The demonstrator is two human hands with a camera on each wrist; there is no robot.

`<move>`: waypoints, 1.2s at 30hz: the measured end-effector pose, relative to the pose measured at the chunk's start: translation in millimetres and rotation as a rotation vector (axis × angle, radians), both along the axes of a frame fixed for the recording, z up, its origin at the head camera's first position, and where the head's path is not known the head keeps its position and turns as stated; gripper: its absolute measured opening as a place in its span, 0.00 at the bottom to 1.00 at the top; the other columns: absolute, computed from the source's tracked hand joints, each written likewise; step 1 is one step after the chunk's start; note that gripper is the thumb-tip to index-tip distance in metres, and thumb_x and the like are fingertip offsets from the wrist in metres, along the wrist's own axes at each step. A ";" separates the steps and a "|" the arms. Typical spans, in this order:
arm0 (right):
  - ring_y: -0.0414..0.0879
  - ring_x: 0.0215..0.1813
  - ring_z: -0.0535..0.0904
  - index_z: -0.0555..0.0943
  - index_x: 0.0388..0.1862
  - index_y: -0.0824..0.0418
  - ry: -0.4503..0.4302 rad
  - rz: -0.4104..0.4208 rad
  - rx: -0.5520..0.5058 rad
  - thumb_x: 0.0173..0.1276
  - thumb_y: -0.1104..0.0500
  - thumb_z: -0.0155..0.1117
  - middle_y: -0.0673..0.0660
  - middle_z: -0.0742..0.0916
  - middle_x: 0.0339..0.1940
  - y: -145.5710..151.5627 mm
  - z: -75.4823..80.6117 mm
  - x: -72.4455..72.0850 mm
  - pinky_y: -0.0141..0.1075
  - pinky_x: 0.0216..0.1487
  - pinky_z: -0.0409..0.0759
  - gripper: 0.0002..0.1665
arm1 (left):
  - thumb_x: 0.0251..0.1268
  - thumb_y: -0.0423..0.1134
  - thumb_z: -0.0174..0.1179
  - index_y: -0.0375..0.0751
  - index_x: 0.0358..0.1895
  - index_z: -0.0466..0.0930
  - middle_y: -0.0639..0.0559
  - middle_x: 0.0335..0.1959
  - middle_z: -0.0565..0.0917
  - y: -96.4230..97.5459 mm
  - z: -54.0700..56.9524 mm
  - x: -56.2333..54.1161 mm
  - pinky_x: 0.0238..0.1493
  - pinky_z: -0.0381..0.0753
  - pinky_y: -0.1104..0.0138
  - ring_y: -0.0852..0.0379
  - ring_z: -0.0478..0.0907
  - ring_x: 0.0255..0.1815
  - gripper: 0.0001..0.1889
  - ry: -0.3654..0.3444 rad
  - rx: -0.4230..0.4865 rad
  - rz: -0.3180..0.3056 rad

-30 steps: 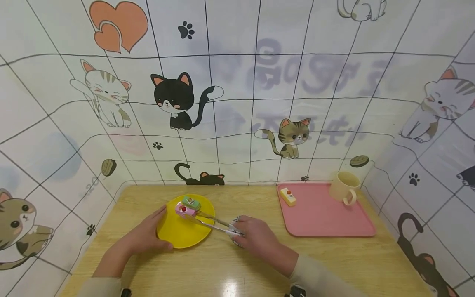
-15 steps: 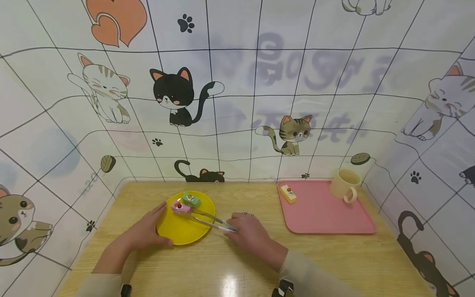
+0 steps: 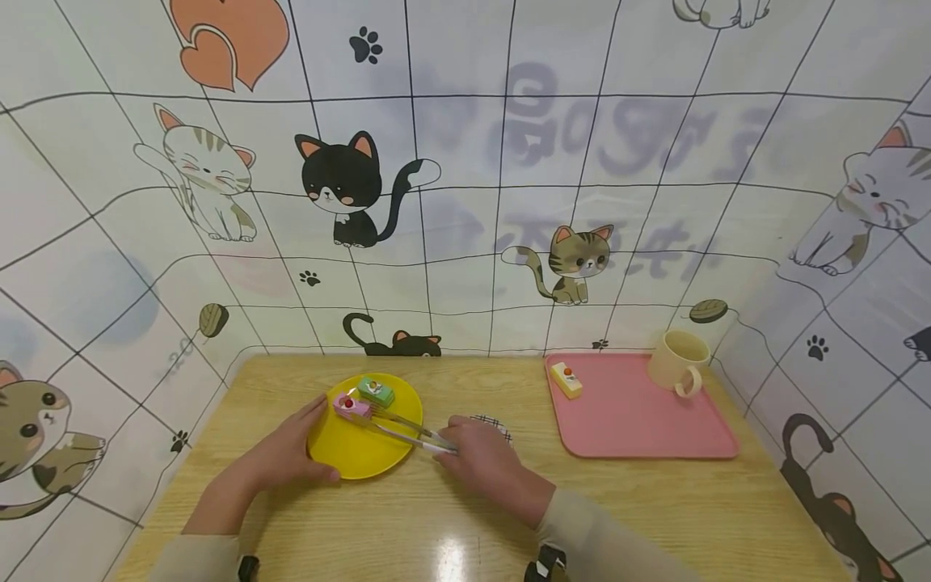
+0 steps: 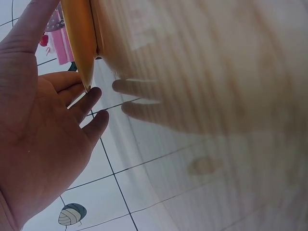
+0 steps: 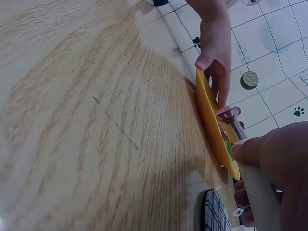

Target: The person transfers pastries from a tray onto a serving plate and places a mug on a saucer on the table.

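My right hand grips white-handled metal tongs, their arms reaching left over the yellow plate. The tips are right at a pink toy cake topped with a red berry. Just behind it, a green toy cake sits on the same plate. My left hand is spread along the plate's left rim, thumb toward the front. In the left wrist view its fairly straight fingertips meet the rim. The right wrist view shows the tongs' white handle between thumb and fingers.
A pink tray lies to the right, bearing a yellow toy cake and a cream mug. A checked flat round thing is partly hidden beneath my right hand. Cat-printed sheeting walls the table's back and sides.
My right hand and the tongs have moved left, and the pink cake has shifted slightly left on the plate. More of the checked thing shows right of my fingers. The left hand keeps its place.
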State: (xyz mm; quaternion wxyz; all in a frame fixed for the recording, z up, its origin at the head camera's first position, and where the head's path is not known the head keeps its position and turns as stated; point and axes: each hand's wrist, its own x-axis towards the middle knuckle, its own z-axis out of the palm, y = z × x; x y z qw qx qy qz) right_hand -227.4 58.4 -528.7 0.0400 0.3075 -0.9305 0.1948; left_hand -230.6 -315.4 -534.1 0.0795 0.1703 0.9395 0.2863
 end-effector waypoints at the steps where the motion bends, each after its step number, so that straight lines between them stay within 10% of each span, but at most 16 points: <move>1: 0.37 0.30 0.71 0.94 0.51 0.55 -0.001 0.001 0.001 0.75 0.50 0.79 0.43 0.79 0.32 -0.2 -0.4 -0.1 0.31 0.31 0.73 0.13 | 0.48 0.59 0.88 0.22 0.84 0.58 0.24 0.87 0.56 -0.1 -0.3 -0.3 0.82 0.57 0.30 0.20 0.55 0.85 0.69 -0.005 0.001 0.004; 36: 0.37 0.32 0.72 0.93 0.58 0.55 -0.080 -0.068 -0.006 0.72 0.42 0.80 0.43 0.83 0.37 7.9 -3.5 -1.1 0.30 0.32 0.73 0.24 | 0.49 0.59 0.88 0.24 0.86 0.56 0.27 0.89 0.54 -1.0 -1.7 -1.4 0.83 0.56 0.31 0.22 0.53 0.86 0.69 -0.052 -0.003 0.027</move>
